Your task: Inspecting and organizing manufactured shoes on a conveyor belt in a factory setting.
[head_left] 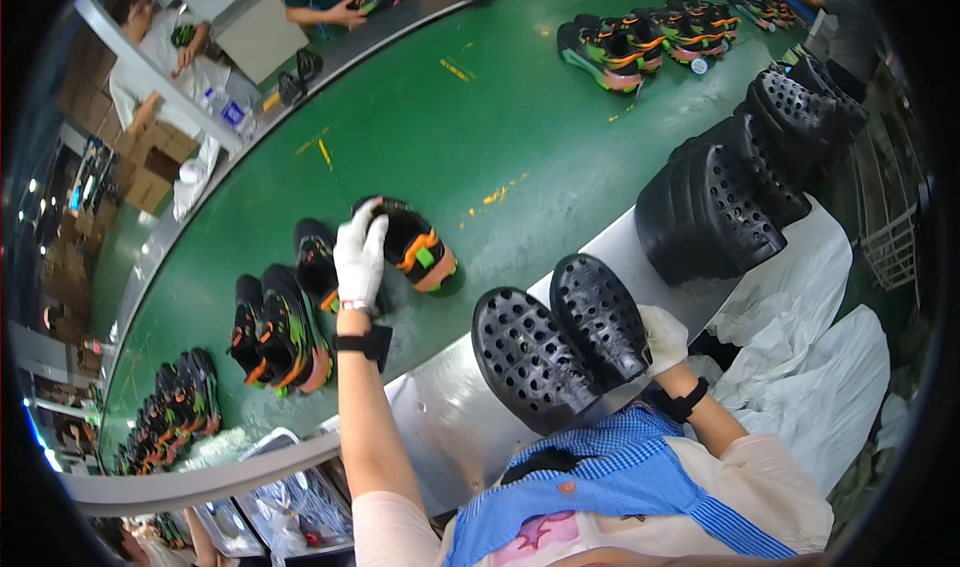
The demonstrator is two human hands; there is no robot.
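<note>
My left hand (360,257), in a white glove, reaches over the green belt with its fingers closed on the near edge of a black sneaker (422,257) with orange and lime-green trim. Another sneaker (314,257) lies just left of that hand, partly hidden by it. At the belt's near side, my gloved right hand (664,341) grips a pair of black perforated shoe-shaped plastic pieces (535,352) by their right end. Its fingertips are hidden behind the pieces. They are above a metal ledge (440,412).
A pair of sneakers (285,327) and a longer row (180,407) lie to the left on the belt; more sneakers (650,42) sit at the far right. Stacked black perforated pieces (710,207) stand on the ledge at right, beside white plastic sheeting (810,387). Co-workers (165,57) are across the belt.
</note>
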